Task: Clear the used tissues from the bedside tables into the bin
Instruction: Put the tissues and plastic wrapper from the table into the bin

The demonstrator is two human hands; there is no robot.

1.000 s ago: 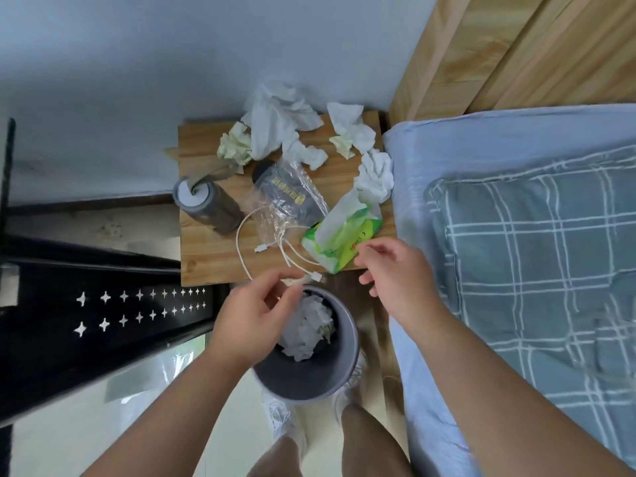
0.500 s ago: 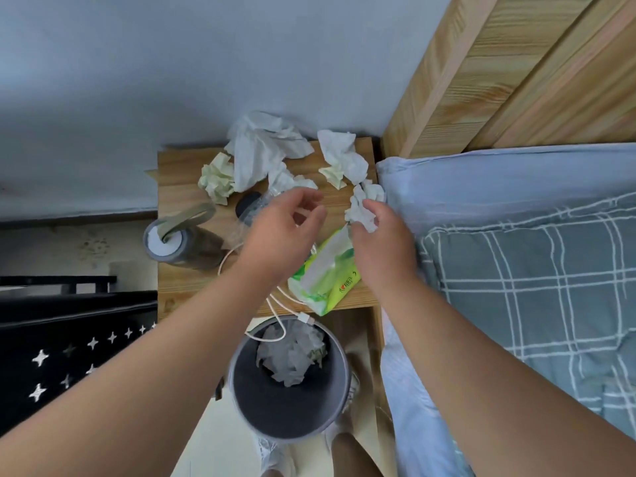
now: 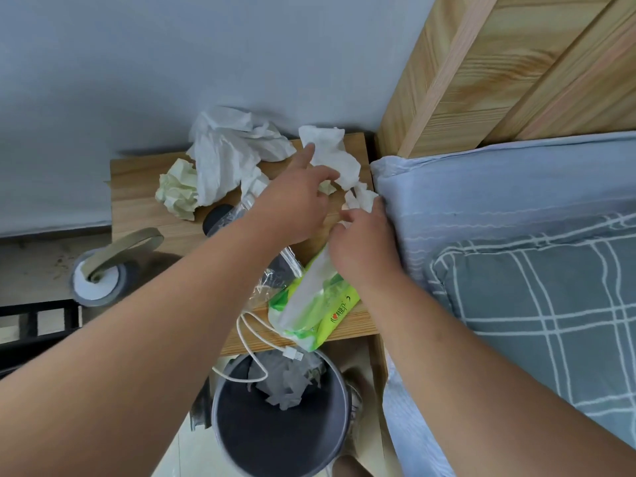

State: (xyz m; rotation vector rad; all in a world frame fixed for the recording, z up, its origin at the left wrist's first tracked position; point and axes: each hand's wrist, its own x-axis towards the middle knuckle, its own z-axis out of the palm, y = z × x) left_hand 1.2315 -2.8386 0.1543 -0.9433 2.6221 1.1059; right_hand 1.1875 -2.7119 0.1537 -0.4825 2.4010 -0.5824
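Observation:
Used tissues lie on the wooden bedside table point(image 3: 144, 208): a large white one point(image 3: 227, 156) at the back, a crumpled yellowish one point(image 3: 179, 189) at the left, a flat white one point(image 3: 330, 153) at the back right. My left hand point(image 3: 296, 201) reaches over the table, its forefinger and thumb spread on either side of the flat white tissue's edge. My right hand point(image 3: 364, 235) is closed on a small crumpled white tissue point(image 3: 361, 199) beside the mattress. The grey bin point(image 3: 282, 432) stands on the floor below the table's front edge, with tissues point(image 3: 289, 380) inside.
A green tissue pack point(image 3: 316, 304) overhangs the table's front edge. A white cable point(image 3: 251, 339) dangles over the bin. A bottle in clear plastic point(image 3: 237, 215) and a grey cup with a strap point(image 3: 99, 280) stand at the left. The bed with its checked pillow point(image 3: 533, 321) borders the right.
Both hands rose from the bin to the back of the table. My right hand closed on the crumpled tissue by the bed; my left hand moved on to the flat white tissue.

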